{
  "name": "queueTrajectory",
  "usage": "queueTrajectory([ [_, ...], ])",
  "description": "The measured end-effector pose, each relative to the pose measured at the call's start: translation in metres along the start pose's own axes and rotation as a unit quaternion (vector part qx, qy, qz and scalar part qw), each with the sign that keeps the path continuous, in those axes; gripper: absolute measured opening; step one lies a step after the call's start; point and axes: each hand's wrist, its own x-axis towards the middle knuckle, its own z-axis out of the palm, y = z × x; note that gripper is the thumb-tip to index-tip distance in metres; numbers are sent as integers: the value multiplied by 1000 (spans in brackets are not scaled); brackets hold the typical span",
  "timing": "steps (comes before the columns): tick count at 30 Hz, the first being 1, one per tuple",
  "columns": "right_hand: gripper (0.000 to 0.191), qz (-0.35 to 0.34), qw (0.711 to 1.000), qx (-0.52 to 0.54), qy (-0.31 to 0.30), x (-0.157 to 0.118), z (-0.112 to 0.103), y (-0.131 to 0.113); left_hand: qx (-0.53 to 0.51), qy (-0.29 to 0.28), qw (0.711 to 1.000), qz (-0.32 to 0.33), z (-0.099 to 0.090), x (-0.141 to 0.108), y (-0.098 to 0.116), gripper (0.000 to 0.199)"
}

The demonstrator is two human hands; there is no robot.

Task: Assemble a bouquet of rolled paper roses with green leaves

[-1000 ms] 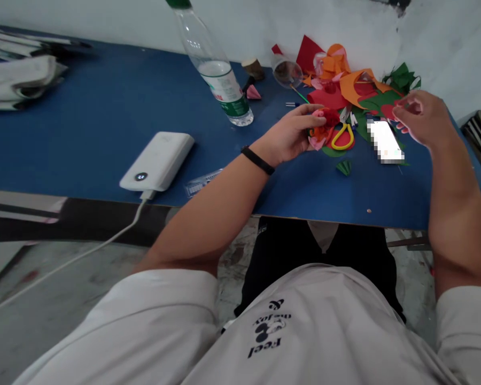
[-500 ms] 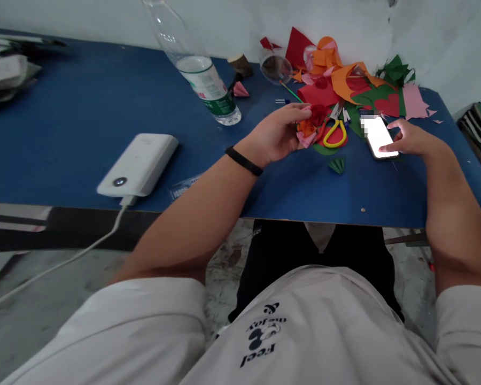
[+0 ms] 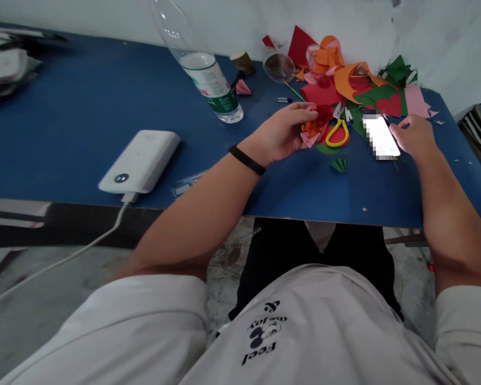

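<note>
My left hand (image 3: 282, 131) is closed round a bunch of red, orange and pink paper flowers (image 3: 313, 128). Just right of the flowers, scissors with yellow handles (image 3: 337, 133) lie on coloured paper. A phone with a bright screen (image 3: 380, 137) lies on the blue table, partly blurred by blocks. At the phone's right edge is my right hand (image 3: 414, 133), its fingers bent close together; what they hold, if anything, is hidden. A small folded green paper piece (image 3: 339, 165) sits in front of the scissors.
A plastic bottle (image 3: 214, 88) and a white power bank with a cable (image 3: 140, 161) stand and lie on the blue table (image 3: 76, 107). Orange paper (image 3: 347, 80), red and green paper scraps and a clear cup (image 3: 278, 67) are along the wall. Books (image 3: 479, 125) are at far right.
My right hand has moved from over the phone's screen to its right edge, and its fingers have drawn together. My left hand still holds the flowers. The view has shifted slightly.
</note>
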Motion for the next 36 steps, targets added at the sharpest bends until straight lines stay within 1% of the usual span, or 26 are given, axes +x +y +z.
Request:
queueTrajectory([
  [2, 30, 16, 999, 4, -30, -3, -8, -3, -6, -3, 1000, 3, 0, 0, 0, 37],
  [3, 37, 24, 998, 9, -57, -6, -13, -4, -11, -4, 1000, 4, 0, 0, 1, 36],
  [4, 48, 28, 995, 15, -89, -8, -17, -5, -13, -7, 1000, 6, 0, -1, 1, 36],
  [6, 77, 21, 989, 33, -145, -13, -24, -6, -12, -14, 1000, 7, -1, 0, 1, 39],
  [8, 103, 13, 985, 47, -168, -16, -26, -7, -4, -18, 1000, 7, -1, 0, 0, 46],
  [9, 110, 13, 985, 49, -167, -16, -25, -7, 2, -16, 1000, 6, -1, 1, 0, 48],
  [10, 113, 14, 986, 48, -158, -16, -22, -7, 8, -13, 1000, 5, -1, 1, -1, 50],
  [12, 109, 19, 991, 40, -127, -14, -12, -9, 17, -4, 1000, 4, -1, 1, -2, 50],
  [15, 95, 37, 997, 26, -54, -9, 6, -13, 21, 1, 1000, 10, 0, 2, -3, 46],
  [17, 86, 49, 998, 21, -22, -7, 13, -15, 30, -3, 999, 17, 0, 2, -4, 44],
  [19, 79, 57, 998, 12, -14, -6, 13, -16, 39, -3, 999, 21, -1, 3, -4, 44],
  [22, 66, 44, 999, 1, -3, -8, 4, -16, 30, -2, 999, 13, -2, 4, -4, 47],
  [24, 52, -2, 1000, 3, 12, -13, -3, -18, 21, -4, 1000, 8, -2, 3, -4, 50],
  [26, 39, -85, 996, 21, 8, -22, -8, -24, 18, -7, 1000, 8, -1, 1, -3, 52],
  [28, 30, -187, 979, 72, -27, -34, -5, -34, 15, -9, 1000, 10, -1, 0, -2, 52],
  [29, 27, -241, 964, 98, -56, -40, -1, -40, 11, -9, 1000, 10, -1, -1, -2, 53],
  [31, 30, -341, 926, 121, -110, -51, 10, -52, -1, -6, 1000, 15, -1, -1, -3, 56],
  [32, 36, -373, 910, 125, -131, -55, 16, -56, -8, -5, 1000, 19, -2, 0, -3, 59],
  [34, 46, -406, 890, 119, -170, -60, 28, -63, -16, -9, 999, 29, -4, 1, -4, 65],
  [36, 50, -417, 880, 107, -202, -61, 35, -64, -20, -18, 999, 36, -6, 4, -5, 68],
])
